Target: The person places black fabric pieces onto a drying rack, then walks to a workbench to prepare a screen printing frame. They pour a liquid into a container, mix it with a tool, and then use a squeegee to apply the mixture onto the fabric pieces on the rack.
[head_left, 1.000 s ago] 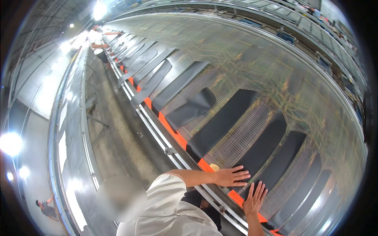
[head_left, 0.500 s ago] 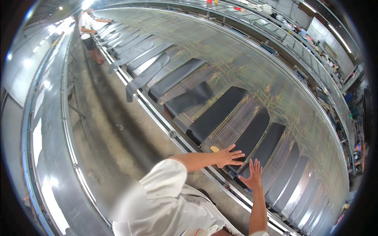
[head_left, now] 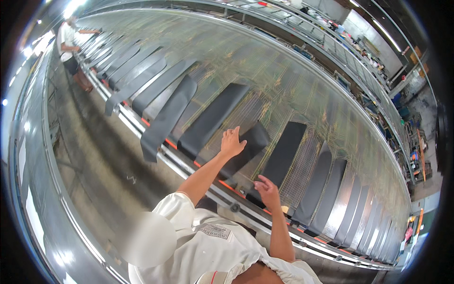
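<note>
A row of dark fabric panels lies across a long slanted table covered with fine printed lines. My left hand is over the left edge of a short, skewed dark panel, its thumb apart from the fingers; I cannot tell whether it touches the panel. My right hand, fingers apart and slightly bent, is at the lower end of a straight black panel. Neither hand visibly holds anything. To the left, a panel lies flat, and a longer one droops over the table's front rail.
A metal rail with orange strips runs along the table's near edge. More panels lie to the right. Another person stands at the far left end of the table. Behind me runs a second long table.
My view has shifted along the table to the left. Both hands have left the two panels farther right; the left one is now at the skewed panel, the right one by the straight black panel.
</note>
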A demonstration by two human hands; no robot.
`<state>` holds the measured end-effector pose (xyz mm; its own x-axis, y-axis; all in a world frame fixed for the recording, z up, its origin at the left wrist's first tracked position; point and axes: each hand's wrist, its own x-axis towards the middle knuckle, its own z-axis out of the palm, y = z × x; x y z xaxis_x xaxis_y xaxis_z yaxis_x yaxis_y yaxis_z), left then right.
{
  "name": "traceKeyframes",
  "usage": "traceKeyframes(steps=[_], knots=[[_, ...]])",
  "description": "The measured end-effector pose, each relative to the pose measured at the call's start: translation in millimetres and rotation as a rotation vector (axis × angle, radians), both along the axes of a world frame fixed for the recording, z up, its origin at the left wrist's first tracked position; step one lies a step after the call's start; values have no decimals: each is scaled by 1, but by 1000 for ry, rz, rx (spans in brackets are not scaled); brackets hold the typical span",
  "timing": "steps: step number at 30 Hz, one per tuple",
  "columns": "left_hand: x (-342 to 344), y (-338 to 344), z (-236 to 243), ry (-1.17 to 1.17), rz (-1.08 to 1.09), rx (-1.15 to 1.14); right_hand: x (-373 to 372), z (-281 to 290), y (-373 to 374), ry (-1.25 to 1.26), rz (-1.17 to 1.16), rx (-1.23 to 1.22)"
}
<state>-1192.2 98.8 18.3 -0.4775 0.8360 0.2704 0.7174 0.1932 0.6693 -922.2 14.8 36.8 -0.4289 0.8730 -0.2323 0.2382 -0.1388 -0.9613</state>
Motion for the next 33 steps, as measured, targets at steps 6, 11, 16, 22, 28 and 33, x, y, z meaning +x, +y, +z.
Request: traceKeyframes(steps=[6, 11, 16, 22, 28, 33], knots=[[-29, 28, 16, 66, -361, -266, -73, -7, 10, 15, -342, -115], [-20, 15, 52, -535, -720, -222, -101, -3, 14, 171, -535, -158], [-30, -18, 117, -1226, -572, -58, -115, 15, -15, 90, -290, -204], [-98, -19, 118, -1668, -548, -188, -92, 14, -31, -360, -28, 32], [-147, 52, 102, -1139, -448, -393, -93, 6, -19, -432, 6, 6], [-156, 122, 127, -823, -670, -342, -107, 1, -22, -359, -139, -143]])
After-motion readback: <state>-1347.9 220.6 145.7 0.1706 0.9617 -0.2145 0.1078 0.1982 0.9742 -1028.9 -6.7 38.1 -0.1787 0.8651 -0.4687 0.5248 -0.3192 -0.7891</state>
